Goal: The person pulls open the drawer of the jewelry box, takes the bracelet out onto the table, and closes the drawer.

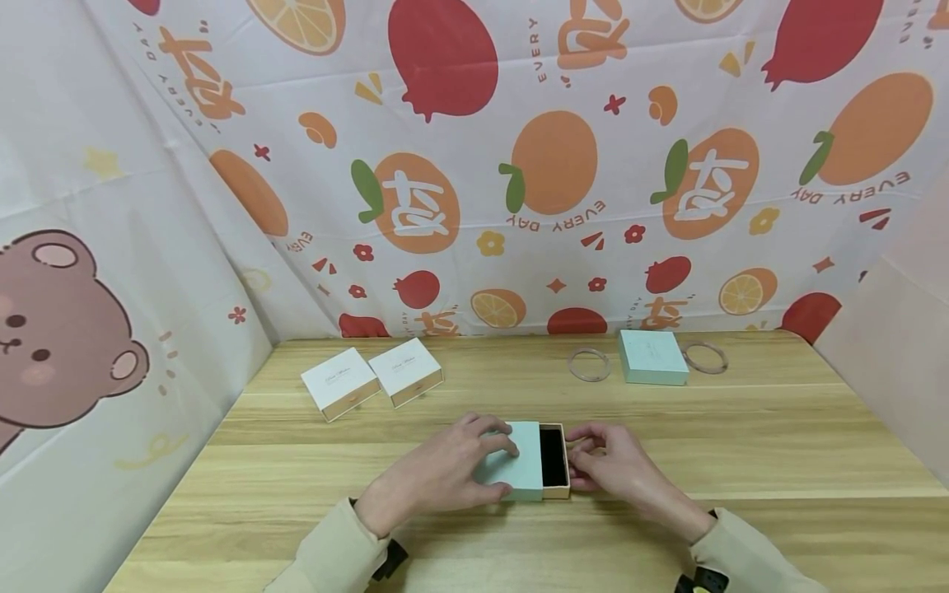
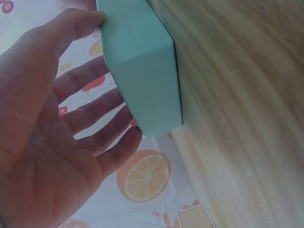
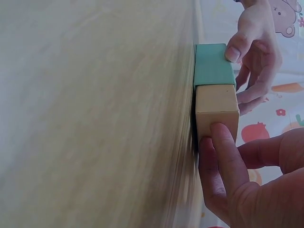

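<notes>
A mint-green drawer box [image 1: 528, 461] lies on the table with its drawer [image 1: 553, 461] partly out at the right end. The drawer has a tan shell and a black lining. My left hand [image 1: 455, 463] holds the mint sleeve from above, with the thumb along the near edge and fingers over the top. At the drawer's end face is my right hand [image 1: 615, 468]. In the right wrist view its fingers [image 3: 227, 147] touch that tan end, one of them laid straight against it. The underside of the box is hidden.
Two white boxes [image 1: 341, 383] with tan drawer fronts sit at the back left. A second mint box [image 1: 652, 356] stands at the back right, between one pale bangle [image 1: 590, 379] and another bangle [image 1: 717, 370]. A printed cloth [image 1: 474, 247] hangs behind the table [image 1: 741, 445].
</notes>
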A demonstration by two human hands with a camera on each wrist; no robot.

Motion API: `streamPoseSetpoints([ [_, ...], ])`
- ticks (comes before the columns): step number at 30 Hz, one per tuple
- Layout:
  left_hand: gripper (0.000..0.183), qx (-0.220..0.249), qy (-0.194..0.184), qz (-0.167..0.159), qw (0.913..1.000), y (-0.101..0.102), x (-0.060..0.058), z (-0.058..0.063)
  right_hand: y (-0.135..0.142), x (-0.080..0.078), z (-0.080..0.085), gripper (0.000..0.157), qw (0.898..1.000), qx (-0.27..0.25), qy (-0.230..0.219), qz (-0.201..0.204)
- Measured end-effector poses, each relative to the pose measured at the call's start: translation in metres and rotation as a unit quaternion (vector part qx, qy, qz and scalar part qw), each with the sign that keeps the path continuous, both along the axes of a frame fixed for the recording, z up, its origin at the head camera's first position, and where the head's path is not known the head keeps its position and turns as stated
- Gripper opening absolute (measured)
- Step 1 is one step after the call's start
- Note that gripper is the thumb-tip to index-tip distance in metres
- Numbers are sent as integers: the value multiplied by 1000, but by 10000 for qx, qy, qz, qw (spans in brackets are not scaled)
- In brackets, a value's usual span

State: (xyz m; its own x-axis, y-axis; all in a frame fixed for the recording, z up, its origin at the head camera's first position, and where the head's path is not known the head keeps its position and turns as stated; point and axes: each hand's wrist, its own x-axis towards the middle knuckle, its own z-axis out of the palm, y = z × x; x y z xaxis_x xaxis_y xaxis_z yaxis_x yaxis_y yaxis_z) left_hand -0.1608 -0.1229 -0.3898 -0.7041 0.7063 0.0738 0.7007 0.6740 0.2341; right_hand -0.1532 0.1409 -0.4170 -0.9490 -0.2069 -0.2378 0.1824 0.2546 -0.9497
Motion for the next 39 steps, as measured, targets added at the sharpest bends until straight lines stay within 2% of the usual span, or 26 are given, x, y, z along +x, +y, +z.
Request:
streamPoseSetpoints([
  [39,37,27,14,-50,10000,0,-1,1,-3,-1,0,33,9994,-206,-142,233],
])
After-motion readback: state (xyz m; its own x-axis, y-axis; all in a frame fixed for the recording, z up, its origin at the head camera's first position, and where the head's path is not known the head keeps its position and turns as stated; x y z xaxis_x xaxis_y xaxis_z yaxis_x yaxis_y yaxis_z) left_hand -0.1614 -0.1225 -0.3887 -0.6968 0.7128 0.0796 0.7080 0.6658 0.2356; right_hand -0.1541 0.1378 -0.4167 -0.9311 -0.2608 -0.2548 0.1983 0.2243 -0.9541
